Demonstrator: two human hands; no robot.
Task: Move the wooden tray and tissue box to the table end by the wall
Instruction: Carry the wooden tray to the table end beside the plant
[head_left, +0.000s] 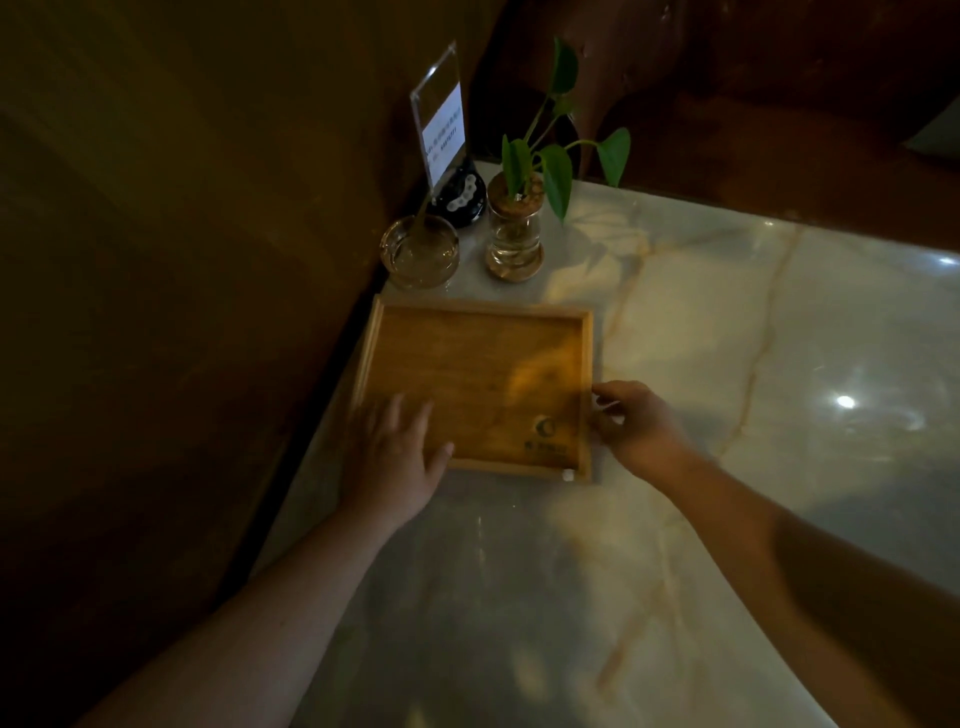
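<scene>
Wooden tray (467, 374) flat on marble table (727, 364), far-left by wall, just near of ashtray (421, 252) & plant vase (515, 244); left hand (397, 457) spread on near-left corner, right hand (631, 421) pinching right rim, prob. squaring it; tissue box not visible.

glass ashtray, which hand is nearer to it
Left. The left hand rests on the tray's near left corner, below the glass ashtray; the right hand is at the tray's right edge.
</scene>
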